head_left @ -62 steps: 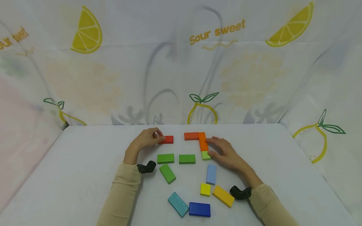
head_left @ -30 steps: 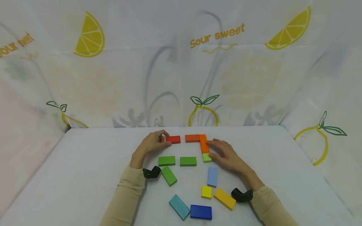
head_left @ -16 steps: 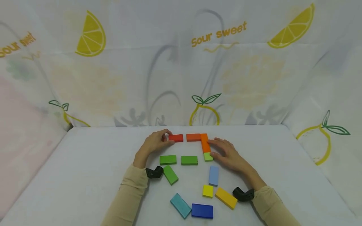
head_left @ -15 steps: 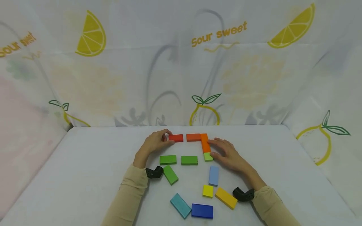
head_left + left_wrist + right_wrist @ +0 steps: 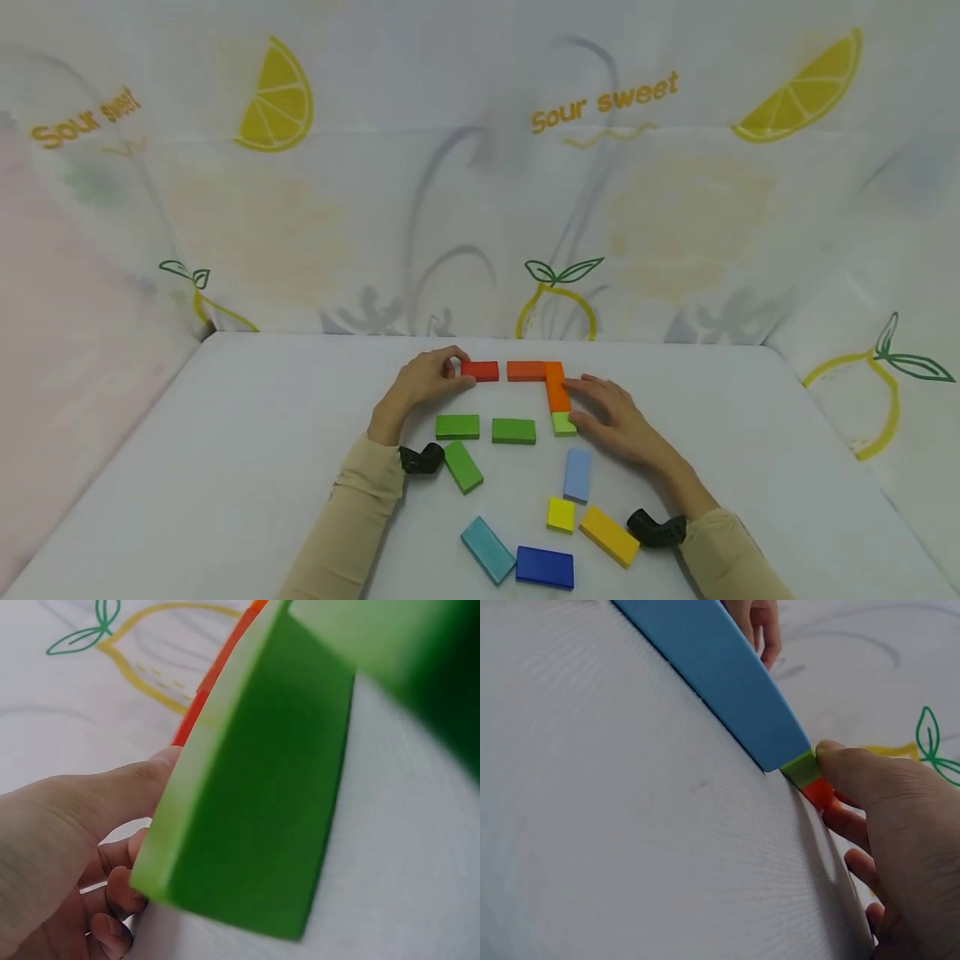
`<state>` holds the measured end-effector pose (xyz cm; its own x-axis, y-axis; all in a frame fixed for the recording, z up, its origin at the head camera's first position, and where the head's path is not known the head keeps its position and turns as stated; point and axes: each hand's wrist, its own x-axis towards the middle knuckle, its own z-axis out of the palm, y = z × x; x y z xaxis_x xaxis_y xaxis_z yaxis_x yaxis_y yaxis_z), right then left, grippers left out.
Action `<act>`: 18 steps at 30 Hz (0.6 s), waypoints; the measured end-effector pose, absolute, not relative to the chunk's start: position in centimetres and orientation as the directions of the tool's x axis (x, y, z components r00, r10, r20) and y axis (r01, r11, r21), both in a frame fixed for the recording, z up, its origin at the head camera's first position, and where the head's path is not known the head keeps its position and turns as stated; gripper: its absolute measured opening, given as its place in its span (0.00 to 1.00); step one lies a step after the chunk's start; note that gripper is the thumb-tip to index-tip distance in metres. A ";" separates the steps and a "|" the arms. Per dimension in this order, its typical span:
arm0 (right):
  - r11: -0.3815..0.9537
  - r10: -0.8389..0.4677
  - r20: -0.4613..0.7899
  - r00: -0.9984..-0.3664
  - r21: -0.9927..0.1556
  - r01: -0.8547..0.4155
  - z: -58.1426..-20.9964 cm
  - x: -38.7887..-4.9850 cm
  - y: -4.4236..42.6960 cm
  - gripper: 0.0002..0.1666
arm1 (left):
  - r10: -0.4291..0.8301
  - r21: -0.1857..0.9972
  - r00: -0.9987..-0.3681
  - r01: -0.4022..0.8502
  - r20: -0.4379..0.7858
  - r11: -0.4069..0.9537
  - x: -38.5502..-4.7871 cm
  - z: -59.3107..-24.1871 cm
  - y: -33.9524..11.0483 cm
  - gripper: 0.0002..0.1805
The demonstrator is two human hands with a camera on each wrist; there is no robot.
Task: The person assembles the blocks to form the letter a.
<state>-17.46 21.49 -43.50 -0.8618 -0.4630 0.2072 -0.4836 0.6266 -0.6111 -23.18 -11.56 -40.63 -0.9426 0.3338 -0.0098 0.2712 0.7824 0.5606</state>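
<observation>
My left hand pinches the left end of a red block between thumb and fingers at the back of the table. A narrow gap parts it from a red-orange block, whose right end meets an upright-lying orange block. A small light green block touches the orange one's near end. My right hand rests with relaxed fingers, index at the orange block and thumb at the light green block. In the left wrist view, a green block partly hides the red block.
Nearer me lie three green blocks, a light blue block, a small yellow block, an amber block, a teal block and a dark blue block. A printed cloth hangs behind the white table.
My left hand has slid the red block rightward, narrowing its gap to the red-orange block; that gap looks unchanged over the last half second. The right hand keeps its place. The head view has shifted slightly.
</observation>
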 end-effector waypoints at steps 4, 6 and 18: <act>0.631 -0.441 0.186 -0.878 -0.632 -0.451 -43.6 -17.2 21.7 0.30 | 0.328 0.561 -0.945 0.264 -0.014 0.785 -23.1 -40.9 -11.3 0.19; 0.633 -0.433 0.178 -0.883 -0.638 -0.439 -43.9 -17.0 21.9 0.30 | 0.326 0.565 -0.945 0.258 -0.020 0.784 -23.0 -41.1 -11.1 0.18; 0.632 -0.441 0.205 -0.874 -0.620 -0.465 -43.5 -17.3 21.3 0.30 | 0.342 0.614 -0.939 0.285 0.025 0.736 -23.5 -41.2 -11.9 0.18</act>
